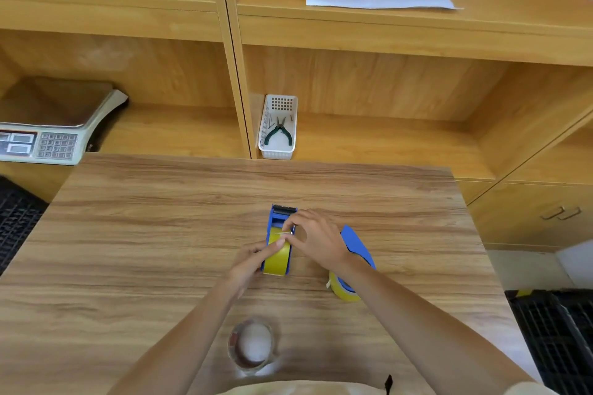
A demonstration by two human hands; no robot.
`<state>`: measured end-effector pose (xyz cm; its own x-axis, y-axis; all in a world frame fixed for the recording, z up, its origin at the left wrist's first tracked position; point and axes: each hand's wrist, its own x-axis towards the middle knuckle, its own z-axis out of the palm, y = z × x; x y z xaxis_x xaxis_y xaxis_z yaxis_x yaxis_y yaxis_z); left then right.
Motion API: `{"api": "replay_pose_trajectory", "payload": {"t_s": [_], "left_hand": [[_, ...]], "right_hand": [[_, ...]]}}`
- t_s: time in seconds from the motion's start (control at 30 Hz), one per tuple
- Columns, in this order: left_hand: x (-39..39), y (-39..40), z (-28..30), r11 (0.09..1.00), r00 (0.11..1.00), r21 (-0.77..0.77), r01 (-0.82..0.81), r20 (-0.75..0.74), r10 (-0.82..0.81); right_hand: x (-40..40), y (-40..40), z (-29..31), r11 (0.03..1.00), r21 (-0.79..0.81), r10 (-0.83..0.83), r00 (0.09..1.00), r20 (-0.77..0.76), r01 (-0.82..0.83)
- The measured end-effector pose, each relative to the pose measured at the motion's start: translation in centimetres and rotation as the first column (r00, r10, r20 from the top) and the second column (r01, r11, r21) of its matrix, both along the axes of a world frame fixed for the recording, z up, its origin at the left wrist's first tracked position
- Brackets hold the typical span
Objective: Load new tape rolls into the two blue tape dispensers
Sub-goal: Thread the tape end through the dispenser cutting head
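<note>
Head view: both hands (316, 242) pinch the yellow tape roll (278, 256) in the blue dispenser (279, 218); no writing readable.

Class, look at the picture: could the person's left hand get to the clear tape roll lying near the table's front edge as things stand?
Probably yes. The clear tape roll lies in the open between the forearms, nothing on or around it. But the left hand is steadying the blue dispenser and would have to let go first.
</note>
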<state>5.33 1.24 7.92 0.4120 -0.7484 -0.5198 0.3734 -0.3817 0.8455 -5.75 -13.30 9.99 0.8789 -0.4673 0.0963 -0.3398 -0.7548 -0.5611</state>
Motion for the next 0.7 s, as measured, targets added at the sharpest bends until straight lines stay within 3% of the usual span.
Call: {"api": "replay_pose_trajectory", "payload": {"t_s": [0.23,0.33,0.4,0.5,0.6,0.7], "left_hand": [[-1.4,-0.3,0.1,0.995,0.995,-0.019,-0.093,0.019,0.094],[-1.7,-0.4,0.3,0.998,0.998,-0.008,-0.059,-0.035,0.059],[-2.0,-0.6,0.6,0.999,0.994,-0.007,-0.039,-0.102,0.038],[-2.1,-0.9,0.7,0.999,0.983,-0.011,-0.042,-0.177,0.039],[-2.0,-1.0,1.0,0.999,0.977,-0.045,-0.021,-0.215,0.01],[-1.9,-0.9,1.0,0.999,0.976,-0.04,0.016,-0.217,-0.024]], "right_hand": [[-0.5,-0.2,-0.4,0.995,0.046,-0.086,0.996,-0.027,0.088],[-0.6,-0.3,-1.5,0.973,0.178,-0.154,0.988,0.027,0.146],[-0.6,-0.3,-1.3,0.87,0.432,-0.271,0.962,0.016,0.238],[-0.8,-0.6,0.0,0.618,0.726,-0.352,0.932,-0.088,0.302],[-1.3,-0.8,0.7,0.533,0.794,-0.371,0.924,-0.09,0.291],[-1.4,-1.1,0.5,0.526,0.787,-0.374,0.919,-0.128,0.324]]}}
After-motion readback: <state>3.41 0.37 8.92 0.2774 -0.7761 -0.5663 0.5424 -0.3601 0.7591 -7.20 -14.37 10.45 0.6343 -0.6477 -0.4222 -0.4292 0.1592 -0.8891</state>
